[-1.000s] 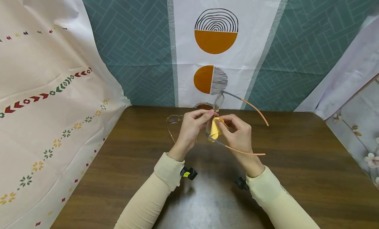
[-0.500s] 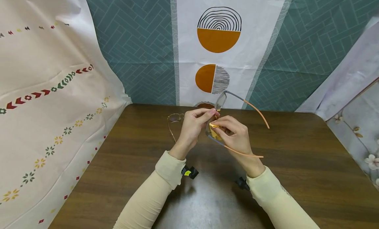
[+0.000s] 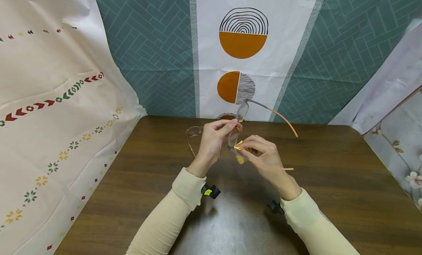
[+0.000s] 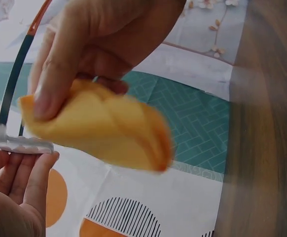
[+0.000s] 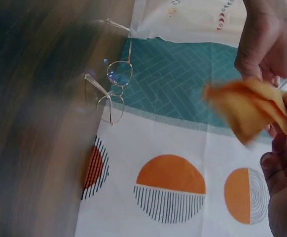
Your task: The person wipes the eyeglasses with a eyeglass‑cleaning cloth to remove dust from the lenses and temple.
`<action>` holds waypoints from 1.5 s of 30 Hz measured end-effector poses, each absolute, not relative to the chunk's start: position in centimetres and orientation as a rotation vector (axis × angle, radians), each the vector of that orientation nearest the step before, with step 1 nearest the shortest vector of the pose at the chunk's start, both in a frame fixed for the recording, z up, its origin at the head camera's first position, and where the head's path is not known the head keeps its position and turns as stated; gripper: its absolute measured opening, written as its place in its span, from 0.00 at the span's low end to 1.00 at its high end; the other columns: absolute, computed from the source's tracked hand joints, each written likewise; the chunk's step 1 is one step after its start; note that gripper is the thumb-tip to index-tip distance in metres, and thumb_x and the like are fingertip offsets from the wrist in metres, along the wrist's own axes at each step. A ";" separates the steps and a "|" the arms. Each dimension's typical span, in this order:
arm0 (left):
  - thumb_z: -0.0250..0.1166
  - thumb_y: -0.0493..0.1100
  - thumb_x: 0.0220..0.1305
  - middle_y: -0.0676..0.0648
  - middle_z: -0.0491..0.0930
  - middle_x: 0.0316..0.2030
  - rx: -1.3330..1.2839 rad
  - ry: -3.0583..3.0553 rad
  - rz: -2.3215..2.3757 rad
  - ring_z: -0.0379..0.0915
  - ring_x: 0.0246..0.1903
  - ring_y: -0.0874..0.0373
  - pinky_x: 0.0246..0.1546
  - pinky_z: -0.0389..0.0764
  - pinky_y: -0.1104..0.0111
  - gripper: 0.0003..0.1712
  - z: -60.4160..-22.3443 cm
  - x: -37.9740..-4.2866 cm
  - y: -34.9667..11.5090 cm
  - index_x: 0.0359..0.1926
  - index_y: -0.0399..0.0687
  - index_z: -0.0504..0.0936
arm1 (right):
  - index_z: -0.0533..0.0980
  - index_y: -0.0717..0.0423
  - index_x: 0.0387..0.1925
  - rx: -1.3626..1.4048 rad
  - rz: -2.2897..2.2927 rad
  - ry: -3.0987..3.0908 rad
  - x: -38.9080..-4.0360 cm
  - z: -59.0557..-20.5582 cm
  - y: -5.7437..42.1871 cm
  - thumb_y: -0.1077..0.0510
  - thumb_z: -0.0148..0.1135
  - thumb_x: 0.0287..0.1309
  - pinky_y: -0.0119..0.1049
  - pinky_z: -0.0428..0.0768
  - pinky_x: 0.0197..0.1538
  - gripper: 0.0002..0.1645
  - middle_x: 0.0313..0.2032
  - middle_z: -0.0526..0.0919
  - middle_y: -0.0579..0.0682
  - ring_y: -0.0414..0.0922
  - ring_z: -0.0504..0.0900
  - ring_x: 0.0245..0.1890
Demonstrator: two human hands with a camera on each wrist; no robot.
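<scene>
In the head view my left hand (image 3: 212,143) pinches a pair of eyeglasses (image 3: 243,111) near the bridge. Its lenses stand one above the other, and the grey temples with orange ends point right. A small folded yellow cleaning cloth (image 3: 240,159) is pinched between the thumb and fingers of my right hand (image 3: 265,154), close to the lower lens. The left wrist view shows the cloth (image 4: 104,128) large and blurred, hanging from the right hand (image 4: 109,39). Whether it touches the lens cannot be made out.
A second pair of glasses, gold-rimmed (image 5: 120,75), stands on the brown wooden table (image 3: 148,167) behind my left hand. Patterned cloths hang at the back (image 3: 155,64) and at the left (image 3: 59,101). A floral sheet (image 3: 400,137) covers the right side.
My right hand has drawn the cloth off the lower lens, slightly down and right. The cloth has bunched up in the fingers. The left hand keeps its hold on the glasses, which shifted slightly left.
</scene>
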State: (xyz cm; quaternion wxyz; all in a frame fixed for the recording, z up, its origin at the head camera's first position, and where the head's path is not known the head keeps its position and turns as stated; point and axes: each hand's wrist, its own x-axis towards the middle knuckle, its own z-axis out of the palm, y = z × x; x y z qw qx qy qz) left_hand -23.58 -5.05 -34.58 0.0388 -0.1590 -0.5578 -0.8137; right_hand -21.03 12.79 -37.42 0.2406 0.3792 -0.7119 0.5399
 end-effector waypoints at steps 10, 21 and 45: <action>0.66 0.36 0.73 0.49 0.88 0.36 -0.494 -1.748 -2.489 0.85 0.41 0.55 0.52 0.85 0.58 0.12 -34.6 -23.5 -5.0 0.44 0.26 0.86 | 0.85 0.67 0.34 0.805 1.331 -1.867 -21.6 -36.3 12.2 0.78 0.73 0.52 0.24 0.73 0.34 0.09 0.29 0.84 0.54 0.41 0.75 0.28; 0.66 0.37 0.73 0.50 0.88 0.35 -0.516 -1.826 -2.416 0.84 0.39 0.56 0.51 0.85 0.54 0.14 -34.8 -23.5 -4.8 0.46 0.24 0.86 | 0.84 0.65 0.34 0.781 1.166 -1.891 -21.6 -36.8 11.0 0.78 0.73 0.53 0.24 0.72 0.33 0.09 0.29 0.83 0.55 0.45 0.75 0.27; 0.65 0.36 0.74 0.50 0.88 0.36 -0.533 -1.787 -2.447 0.85 0.34 0.58 0.42 0.87 0.66 0.15 -35.1 -23.0 -4.1 0.48 0.22 0.84 | 0.86 0.61 0.38 1.158 1.340 -1.994 -21.3 -36.3 12.2 0.81 0.73 0.48 0.26 0.72 0.32 0.18 0.35 0.86 0.52 0.40 0.75 0.31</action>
